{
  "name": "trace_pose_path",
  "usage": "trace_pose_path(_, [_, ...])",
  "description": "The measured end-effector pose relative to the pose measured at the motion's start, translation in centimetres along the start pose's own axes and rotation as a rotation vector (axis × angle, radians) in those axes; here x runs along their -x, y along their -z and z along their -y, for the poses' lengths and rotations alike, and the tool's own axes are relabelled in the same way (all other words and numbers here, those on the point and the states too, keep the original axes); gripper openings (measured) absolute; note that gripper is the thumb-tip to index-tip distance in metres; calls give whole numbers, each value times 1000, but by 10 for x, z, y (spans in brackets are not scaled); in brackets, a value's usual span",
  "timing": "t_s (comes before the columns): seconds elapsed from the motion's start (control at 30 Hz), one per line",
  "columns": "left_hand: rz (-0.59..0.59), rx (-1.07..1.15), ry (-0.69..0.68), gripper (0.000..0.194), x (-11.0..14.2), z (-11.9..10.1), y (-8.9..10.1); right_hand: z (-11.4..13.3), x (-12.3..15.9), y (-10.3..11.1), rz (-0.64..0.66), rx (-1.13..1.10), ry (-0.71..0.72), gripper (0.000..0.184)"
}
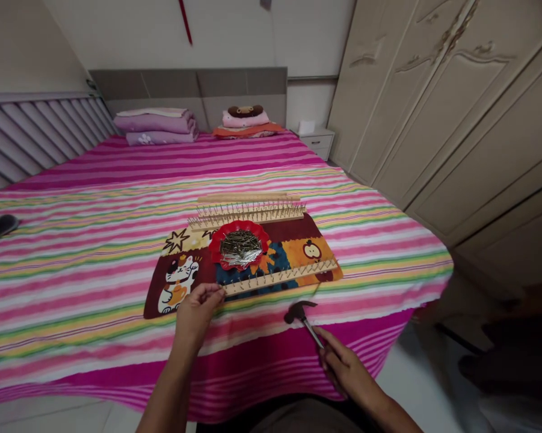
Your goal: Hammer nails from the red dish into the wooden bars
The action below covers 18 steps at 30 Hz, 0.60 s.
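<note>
My left hand (201, 308) is pinched at the left end of a wooden strip (280, 278) that has a row of nails standing in it. Whatever lies between those fingertips is too small to make out. In my right hand (343, 364) is a claw hammer (300, 313), gripped by its handle, its dark head over the bed's near side and apart from the strip. Behind the strip sits a red scalloped bowl (214, 248) full of loose nails. Farther back, more wooden strips (248, 216) bristle with upright nails.
A patterned mat (156, 300) lies under the bowl and strips on a striped bedspread (94, 240). Folded bedding (157, 126) is stacked by the headboard (162, 84). A wardrobe (410, 120) stands at the right, past the bed's edge. A dark object (2, 227) lies far left.
</note>
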<state>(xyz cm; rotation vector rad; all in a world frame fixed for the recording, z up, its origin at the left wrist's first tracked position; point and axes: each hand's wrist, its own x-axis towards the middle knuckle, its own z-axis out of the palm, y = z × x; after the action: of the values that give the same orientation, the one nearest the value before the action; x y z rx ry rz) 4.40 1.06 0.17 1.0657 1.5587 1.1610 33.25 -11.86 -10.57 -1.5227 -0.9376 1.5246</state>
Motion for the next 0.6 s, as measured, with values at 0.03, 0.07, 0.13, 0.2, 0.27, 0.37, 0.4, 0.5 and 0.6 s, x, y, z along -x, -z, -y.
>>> trace_pose_path(0.03, [-4,7,16,45,3,5,-1,-2,-1,0,-8,3,0,77])
trace_pose_path(0.07, [-7,17,32,45,4,9,-2,-3,-1,0,-15,7,1,76])
trace_pose_path(0.13, [-14,42,52,46,4,14,-5,-5,-1,0,-25,14,5,75])
trace_pose_path(0.2, [-21,64,55,45,3,16,-8,-7,-1,-1,-33,20,9,74])
trace_pose_path(0.27, [-34,75,45,42,1,17,-11,-8,-1,-1,-36,23,11,74])
trace_pose_path(0.37, [-67,49,10,39,-1,24,-14,-8,-1,-1,-32,24,12,73])
trace_pose_path(0.4, [-78,40,1,37,-2,28,-15,-8,-1,-1,-31,24,12,73])
trace_pose_path(0.5, [-102,62,7,35,-4,36,-19,-8,0,-1,-32,26,9,72])
trace_pose_path(0.6, [-134,66,15,33,-4,36,-25,-8,0,-1,-37,30,8,71])
